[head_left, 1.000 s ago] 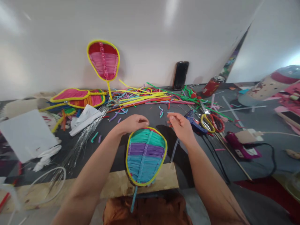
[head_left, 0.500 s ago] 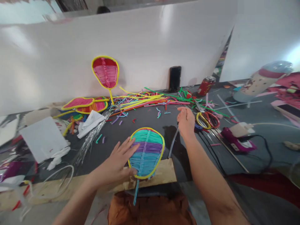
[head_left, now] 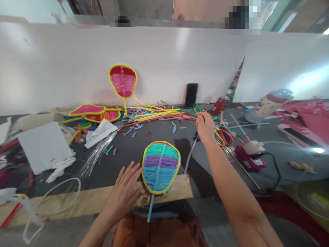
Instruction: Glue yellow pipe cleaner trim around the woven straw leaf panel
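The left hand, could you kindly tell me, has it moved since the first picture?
Yes, toward the near side: the left hand has come closer to the tan strip.

Looks like a craft workshop. Has a dark tabletop [head_left: 159, 135] with a messy pile of bright fuzzy sticks [head_left: 156, 115], small cut bits [head_left: 174, 129], shiny silver strips [head_left: 95, 151], scissors [head_left: 224, 139] and a purple plug box [head_left: 248, 162]. Shows handmade-looking things too: a pink fan [head_left: 123, 81] and a striped fan [head_left: 161, 167].
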### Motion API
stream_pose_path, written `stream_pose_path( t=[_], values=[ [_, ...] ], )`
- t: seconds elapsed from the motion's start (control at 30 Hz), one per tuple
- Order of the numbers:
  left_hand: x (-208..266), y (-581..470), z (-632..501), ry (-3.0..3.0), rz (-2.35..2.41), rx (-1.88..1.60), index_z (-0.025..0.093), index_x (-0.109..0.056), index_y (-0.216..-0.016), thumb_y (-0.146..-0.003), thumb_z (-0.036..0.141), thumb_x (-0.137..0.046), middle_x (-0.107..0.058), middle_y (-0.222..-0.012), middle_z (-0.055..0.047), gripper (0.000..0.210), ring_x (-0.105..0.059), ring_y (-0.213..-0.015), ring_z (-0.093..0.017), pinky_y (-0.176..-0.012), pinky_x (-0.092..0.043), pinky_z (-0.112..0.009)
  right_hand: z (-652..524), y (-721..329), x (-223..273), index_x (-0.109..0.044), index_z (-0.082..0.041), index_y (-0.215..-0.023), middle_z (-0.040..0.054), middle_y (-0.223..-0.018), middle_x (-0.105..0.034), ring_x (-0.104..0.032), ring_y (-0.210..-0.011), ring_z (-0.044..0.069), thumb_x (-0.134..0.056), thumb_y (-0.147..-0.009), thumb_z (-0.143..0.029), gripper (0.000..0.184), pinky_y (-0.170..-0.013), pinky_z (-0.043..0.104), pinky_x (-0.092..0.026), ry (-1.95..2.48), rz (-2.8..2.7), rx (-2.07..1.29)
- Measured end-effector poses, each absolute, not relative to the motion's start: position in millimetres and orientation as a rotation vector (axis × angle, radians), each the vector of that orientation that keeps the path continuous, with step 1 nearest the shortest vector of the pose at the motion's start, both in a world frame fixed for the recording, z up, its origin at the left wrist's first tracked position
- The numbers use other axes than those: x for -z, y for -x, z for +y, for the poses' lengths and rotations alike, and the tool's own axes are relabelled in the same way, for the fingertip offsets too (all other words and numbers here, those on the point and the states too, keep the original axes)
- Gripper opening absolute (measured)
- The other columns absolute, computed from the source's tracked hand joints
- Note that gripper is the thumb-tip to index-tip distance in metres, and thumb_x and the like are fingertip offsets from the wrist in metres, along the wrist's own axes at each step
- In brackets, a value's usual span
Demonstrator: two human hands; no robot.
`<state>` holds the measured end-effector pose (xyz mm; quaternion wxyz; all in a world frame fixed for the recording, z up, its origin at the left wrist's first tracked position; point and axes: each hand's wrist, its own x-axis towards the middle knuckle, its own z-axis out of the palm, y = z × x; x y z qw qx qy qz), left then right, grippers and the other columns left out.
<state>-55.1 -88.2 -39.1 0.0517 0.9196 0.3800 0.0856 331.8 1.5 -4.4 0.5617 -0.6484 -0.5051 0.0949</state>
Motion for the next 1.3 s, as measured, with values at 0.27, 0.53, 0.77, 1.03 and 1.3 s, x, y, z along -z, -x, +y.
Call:
stream_pose_path(
  t=[0.27,0.53,0.77,1.03,1.3],
  values=[
    [37.7,51.7,-88.7,-2.742,1.199,-0.340,0.021,-0.047,-0.136,-0.091,0.041,-0.046,-0.047,-0.142,-0.010,0.049,-0.040,-0.134,-0.029,-0.111,-0.032,-0.052,85.1,-273.8,-0.5,-0.069,-0.015,-0.094,0.0098,-0.101,-0.072,-0.063,-0.094,0.020,-0.050,-0.083,-0.011,0.023,-0.089,0.035,-0.044,1.725,-1.857,-0.182],
    [43.2,57.4,-84.6,-2.617,1.215,-0.563,0.017,-0.049,-0.130,-0.089,0.022,-0.045,-0.061,-0.128,-0.011,0.042,-0.053,-0.124,-0.024,-0.106,-0.042,-0.048,144.3,-222.6,17.6,-0.066,-0.014,-0.112,0.0128,-0.120,-0.063,-0.049,-0.117,0.023,-0.046,-0.087,-0.006,0.033,-0.101,0.038,-0.034,1.870,-2.228,-0.044],
    [46.9,57.3,-84.0,-2.557,1.167,-0.667,0.017,-0.055,-0.121,-0.088,0.018,-0.047,-0.065,-0.121,-0.009,0.034,-0.055,-0.121,-0.024,-0.105,-0.042,-0.050,147.0,-221.7,11.7,-0.067,-0.018,-0.105,0.0137,-0.115,-0.063,-0.043,-0.117,0.028,-0.046,-0.090,-0.015,0.026,-0.092,0.038,-0.042,1.994,-2.292,0.066],
    [47.8,57.0,-81.4,-2.526,1.161,-0.657,0.017,-0.058,-0.118,-0.089,0.020,-0.047,-0.066,-0.120,-0.009,0.031,-0.054,-0.122,-0.024,-0.106,-0.040,-0.050,138.1,-233.9,-24.1,-0.058,-0.017,-0.113,0.0154,-0.101,-0.069,-0.062,-0.092,0.028,-0.041,-0.091,-0.016,0.028,-0.077,0.038,-0.045,2.001,-2.100,0.096],
    [48.0,56.7,-82.1,-2.569,1.177,-0.653,0.014,-0.052,-0.125,-0.090,0.027,-0.047,-0.062,-0.125,-0.013,0.037,-0.054,-0.122,-0.025,-0.105,-0.040,-0.051,130.0,-251.8,-59.8,-0.047,-0.018,-0.115,0.0075,-0.094,-0.069,-0.065,-0.084,0.017,-0.035,-0.092,-0.015,0.026,-0.075,0.031,-0.048,1.633,-1.641,0.054]
  ],
)
